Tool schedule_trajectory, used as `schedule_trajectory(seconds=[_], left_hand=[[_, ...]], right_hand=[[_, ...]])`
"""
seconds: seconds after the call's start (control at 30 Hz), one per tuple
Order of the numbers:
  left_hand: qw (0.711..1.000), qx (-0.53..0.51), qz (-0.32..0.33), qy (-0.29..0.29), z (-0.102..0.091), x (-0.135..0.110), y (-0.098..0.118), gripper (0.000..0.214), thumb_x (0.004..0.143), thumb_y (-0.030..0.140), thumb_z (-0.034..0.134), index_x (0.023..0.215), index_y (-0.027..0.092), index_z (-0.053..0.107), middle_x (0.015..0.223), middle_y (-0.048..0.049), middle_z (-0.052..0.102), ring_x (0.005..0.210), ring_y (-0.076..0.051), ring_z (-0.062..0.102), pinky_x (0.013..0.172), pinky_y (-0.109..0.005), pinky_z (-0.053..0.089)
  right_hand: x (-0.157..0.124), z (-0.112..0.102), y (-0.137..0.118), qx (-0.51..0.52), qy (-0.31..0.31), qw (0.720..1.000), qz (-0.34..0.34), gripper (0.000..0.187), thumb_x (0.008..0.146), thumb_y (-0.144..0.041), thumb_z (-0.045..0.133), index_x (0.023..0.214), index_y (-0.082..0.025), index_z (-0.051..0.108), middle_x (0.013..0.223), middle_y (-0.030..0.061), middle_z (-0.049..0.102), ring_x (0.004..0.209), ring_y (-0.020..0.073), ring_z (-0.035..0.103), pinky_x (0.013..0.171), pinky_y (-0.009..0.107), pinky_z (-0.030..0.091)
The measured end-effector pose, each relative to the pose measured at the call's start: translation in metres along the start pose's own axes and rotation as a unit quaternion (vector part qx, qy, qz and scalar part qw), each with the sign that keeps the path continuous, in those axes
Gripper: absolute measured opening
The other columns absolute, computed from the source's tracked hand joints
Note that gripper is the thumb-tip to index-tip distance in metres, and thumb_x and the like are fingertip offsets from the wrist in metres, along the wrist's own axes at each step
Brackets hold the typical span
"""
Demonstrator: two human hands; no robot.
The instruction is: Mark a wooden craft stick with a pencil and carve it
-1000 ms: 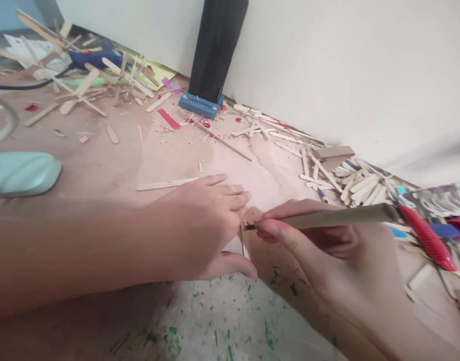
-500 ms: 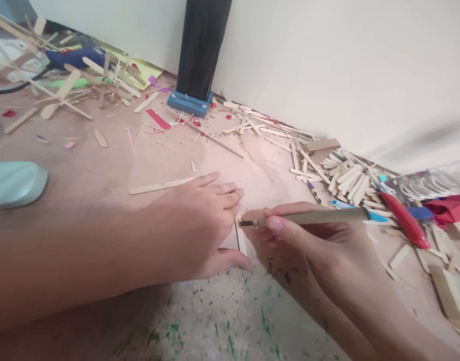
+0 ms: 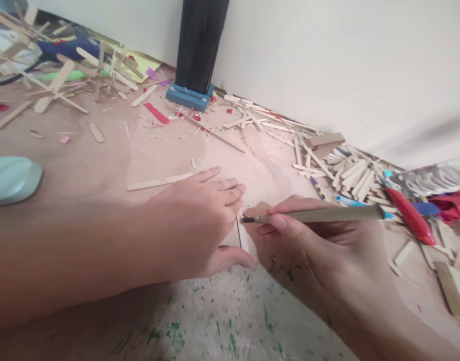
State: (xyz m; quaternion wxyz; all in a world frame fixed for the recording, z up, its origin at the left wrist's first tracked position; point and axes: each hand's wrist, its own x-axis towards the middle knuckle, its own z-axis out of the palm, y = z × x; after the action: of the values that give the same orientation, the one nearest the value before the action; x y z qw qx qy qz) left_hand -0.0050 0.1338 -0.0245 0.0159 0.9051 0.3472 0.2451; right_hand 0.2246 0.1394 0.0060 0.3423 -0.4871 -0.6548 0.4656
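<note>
My left hand (image 3: 199,225) lies flat on the wooden board (image 3: 102,170), fingers stretched out, pressing down a small pale wooden stick piece (image 3: 242,236) that shows at its fingertips. My right hand (image 3: 320,250) is closed around a tan pencil-like tool (image 3: 327,214), held almost level. The tool's dark tip sits just above the top end of the stick piece, close to my left fingertips. Most of the piece is hidden under my left hand.
A loose craft stick (image 3: 158,181) lies beyond my left hand. Heaps of craft sticks (image 3: 350,173) line the white wall, with a red-handled tool (image 3: 410,220) at right. A black post on a blue base (image 3: 190,96) stands at the back; a pale green object (image 3: 11,178) lies left.
The view shifted slightly; the tool's tip has moved a little along the stick piece beside my left fingertips. My left hand has stayed pressed flat.
</note>
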Motion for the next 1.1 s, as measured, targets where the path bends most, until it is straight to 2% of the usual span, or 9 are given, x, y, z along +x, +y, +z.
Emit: schedule_trajectory(seconds=[0.1,0.2,0.33,0.47,0.6,0.83,1.1], left_hand=[[1.0,0.004,0.002,0.001,0.001,-0.001,-0.001,0.071,0.098,0.062,0.069,0.125,-0.004,0.073,0.133,-0.0264,0.073,0.13,-0.039,0.068,0.12,-0.056,0.046],[1.0,0.013,0.006,-0.004,0.001,-0.002,-0.002,0.069,0.099,0.063,0.067,0.123,-0.001,0.075,0.134,-0.0249,0.073,0.13,-0.038,0.069,0.121,-0.054,0.046],[1.0,0.026,0.005,-0.011,0.001,-0.002,-0.003,0.074,0.1,0.068,0.062,0.126,-0.001,0.074,0.135,-0.0239,0.073,0.131,-0.037,0.068,0.122,-0.053,0.045],[0.999,0.034,0.002,-0.029,0.002,0.0,-0.004,0.078,0.099,0.07,0.06,0.129,0.0,0.073,0.138,-0.0238,0.071,0.134,-0.036,0.066,0.121,-0.054,0.044],[0.999,0.037,0.004,-0.023,0.005,0.001,-0.004,0.077,0.101,0.07,0.057,0.128,-0.001,0.074,0.137,-0.0243,0.071,0.134,-0.036,0.066,0.122,-0.054,0.044],[1.0,0.015,0.013,0.018,0.006,-0.004,-0.005,0.073,0.101,0.065,0.061,0.128,-0.002,0.073,0.136,-0.0248,0.072,0.133,-0.037,0.067,0.122,-0.052,0.044],[1.0,0.005,0.001,0.005,0.002,-0.001,-0.002,0.075,0.099,0.064,0.066,0.132,-0.002,0.07,0.135,-0.0247,0.072,0.131,-0.038,0.067,0.121,-0.053,0.046]], right_hand=[[-0.002,-0.002,0.002,-0.032,-0.005,0.998,-0.053,0.009,0.091,-0.028,0.083,0.099,-0.029,0.086,0.094,0.0066,0.082,0.077,0.02,0.075,0.056,0.027,0.06],[-0.004,-0.001,0.002,-0.036,0.0,0.996,-0.076,0.011,0.089,-0.025,0.084,0.098,-0.031,0.086,0.096,0.0053,0.082,0.078,0.0201,0.076,0.06,0.028,0.063],[0.003,0.002,-0.004,-0.006,0.011,1.0,-0.028,0.004,0.088,-0.03,0.086,0.091,-0.028,0.086,0.087,0.0042,0.082,0.072,0.018,0.076,0.062,0.027,0.064],[0.013,0.004,-0.007,0.067,0.044,0.996,0.035,0.011,0.089,-0.036,0.085,0.083,-0.027,0.084,0.076,0.0038,0.078,0.064,0.0173,0.073,0.062,0.029,0.063],[0.011,0.004,-0.001,0.083,0.06,0.995,0.008,0.011,0.093,-0.035,0.081,0.086,-0.027,0.082,0.076,0.0012,0.076,0.067,0.0157,0.071,0.064,0.027,0.059],[0.001,0.001,0.007,-0.003,0.028,0.999,-0.033,0.009,0.098,-0.033,0.077,0.093,-0.026,0.08,0.085,-0.0007,0.076,0.074,0.0128,0.07,0.067,0.023,0.055],[0.009,0.0,0.003,-0.026,-0.005,0.998,-0.055,0.01,0.098,-0.034,0.078,0.093,-0.027,0.082,0.087,0.0003,0.077,0.078,0.0132,0.07,0.07,0.022,0.057]])
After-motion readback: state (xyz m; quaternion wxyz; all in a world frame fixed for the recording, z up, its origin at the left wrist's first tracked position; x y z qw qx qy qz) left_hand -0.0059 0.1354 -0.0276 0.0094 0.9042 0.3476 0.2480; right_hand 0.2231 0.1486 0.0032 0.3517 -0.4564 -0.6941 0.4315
